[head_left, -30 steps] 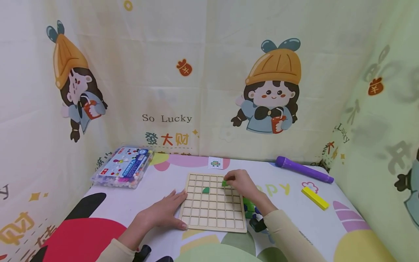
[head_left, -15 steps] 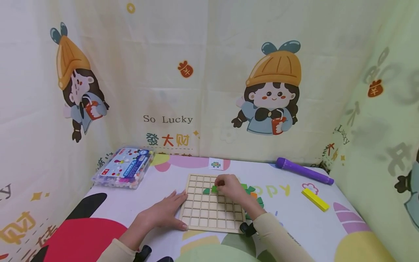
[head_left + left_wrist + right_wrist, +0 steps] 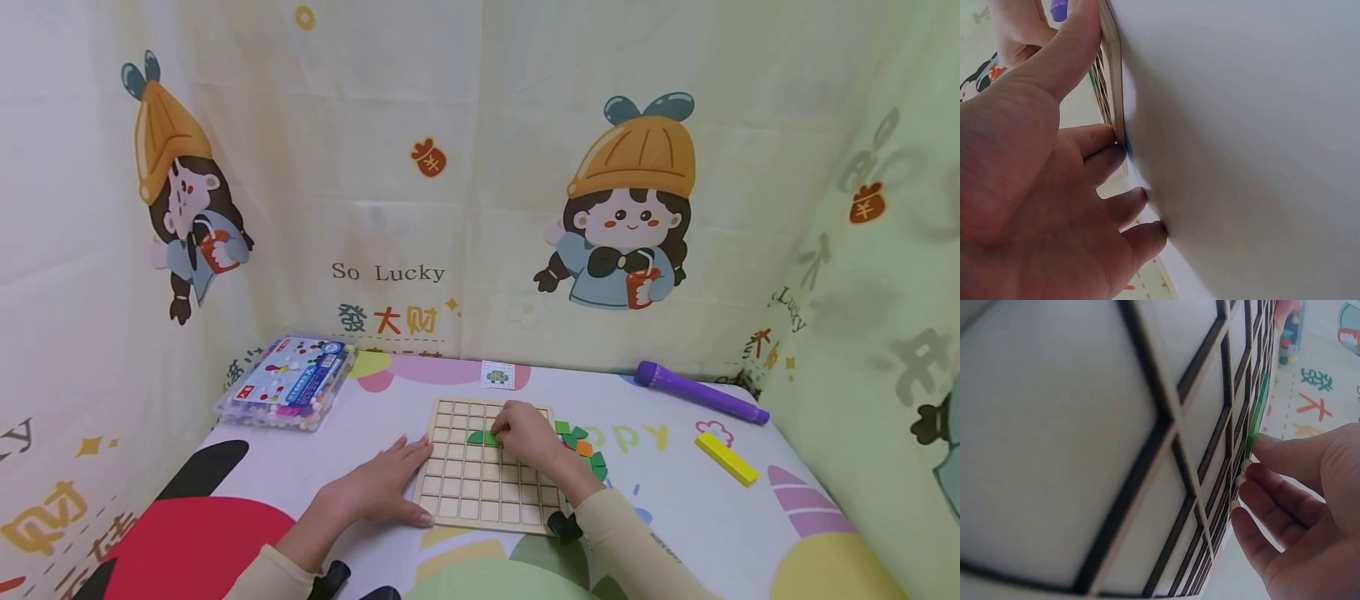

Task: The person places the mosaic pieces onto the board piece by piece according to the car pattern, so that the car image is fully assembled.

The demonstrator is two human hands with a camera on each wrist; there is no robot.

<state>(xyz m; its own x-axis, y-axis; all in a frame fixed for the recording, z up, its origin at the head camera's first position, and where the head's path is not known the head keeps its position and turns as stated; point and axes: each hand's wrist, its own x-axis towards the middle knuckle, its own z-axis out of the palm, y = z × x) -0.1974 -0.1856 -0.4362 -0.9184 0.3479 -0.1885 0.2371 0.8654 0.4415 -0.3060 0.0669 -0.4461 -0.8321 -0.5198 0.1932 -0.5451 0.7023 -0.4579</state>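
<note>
Spanning the background, a printed curtain (image 3: 375, 150) reads "So Lucky" above the characters 發大财, with further lettering cut off at the left. The table (image 3: 675, 492) below shows "ppy" in yellow-green, the start of the word not readable. Near its middle lies a gridded wooden board (image 3: 487, 490); to the left and farther back, a clear box (image 3: 288, 379) bears a blue label too small to read, and no brand can be made out. The person's left hand (image 3: 375, 483), spread, rests thumb and fingertips on the board's left edge. The right hand (image 3: 532, 437) has swung leftward over the past second from near the far right corner. A small card (image 3: 498, 374) with a gridded picture lies beyond the board, and loose pieces (image 3: 583, 449) sit off its right side. Pinched in the right hand's thumb and fingers, a light green tile (image 3: 491, 437) now stands just beside a dark green rounded piece (image 3: 476, 437), apparently making a pair; whether it lies flat cannot be told.
</note>
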